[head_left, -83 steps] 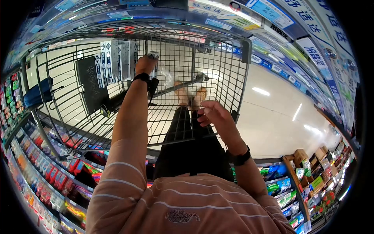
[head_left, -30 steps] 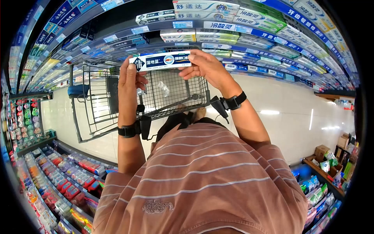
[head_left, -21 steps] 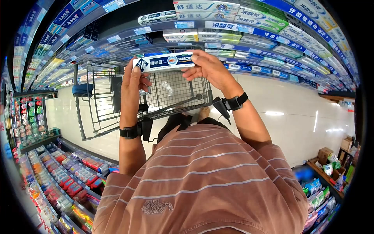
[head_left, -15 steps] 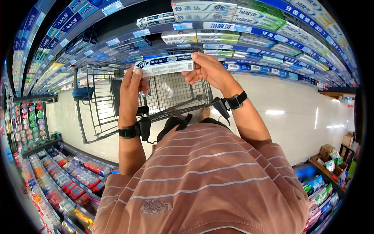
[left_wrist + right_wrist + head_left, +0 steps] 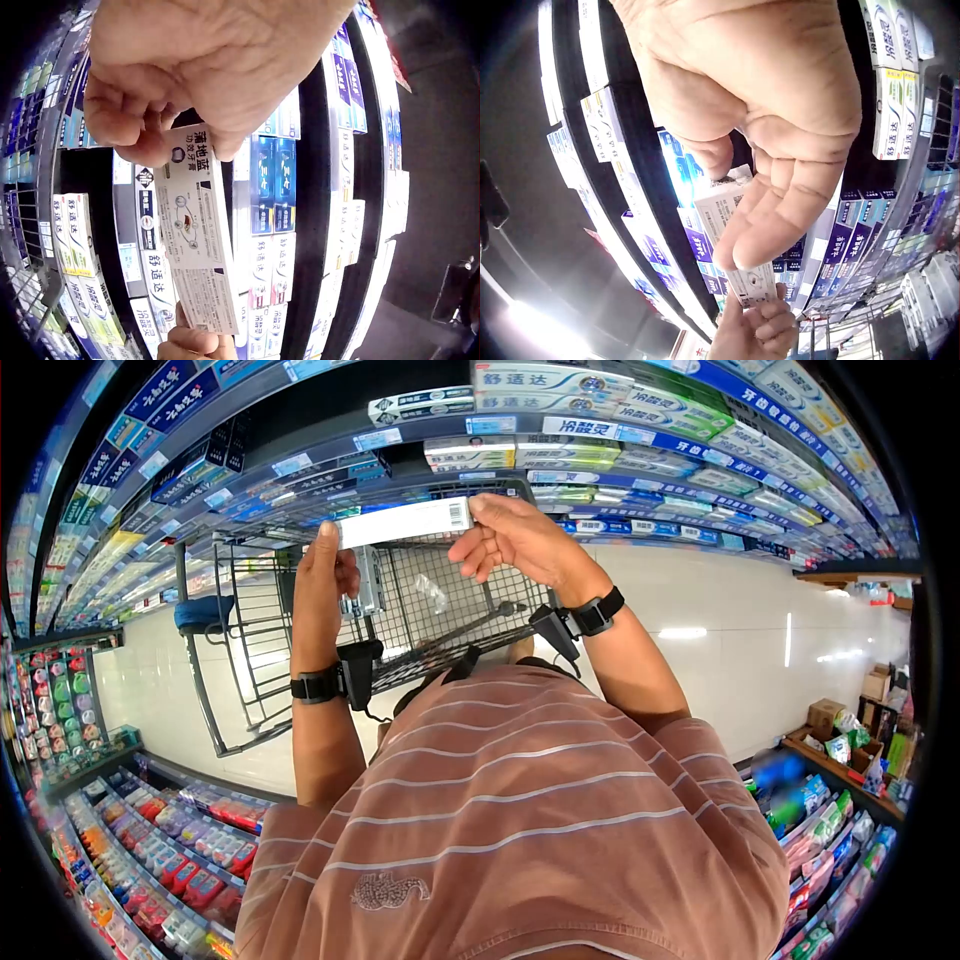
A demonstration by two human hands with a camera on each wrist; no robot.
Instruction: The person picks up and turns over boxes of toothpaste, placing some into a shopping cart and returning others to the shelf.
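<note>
A long white toothpaste box (image 5: 405, 522) is held up level between both hands, over the far part of the shopping cart. My left hand (image 5: 318, 595) pinches its left end, thumb on top. At the other end, my right hand (image 5: 520, 542) pinches the corner between thumb and fingers. A white side with a barcode faces the head camera. In the left wrist view the printed face of the toothpaste box (image 5: 196, 240) shows text and small pictures, and the right hand (image 5: 196, 345) grips the far end. Fingers of the right hand (image 5: 772, 127) partly hide the box in the right wrist view.
Below the hands stands the wire shopping cart (image 5: 440, 585), with several boxes (image 5: 366, 580) inside and a blue item (image 5: 203, 612) at its handle. Shelves of toothpaste boxes (image 5: 555, 400) rise ahead. Colourful packs (image 5: 190, 860) fill shelves behind; cartons (image 5: 828, 715) lie at the right.
My left hand has come up from the boxes in the cart, and both hands now hold a toothpaste box. The box has been turned from its dark-blue printed front to a white side.
</note>
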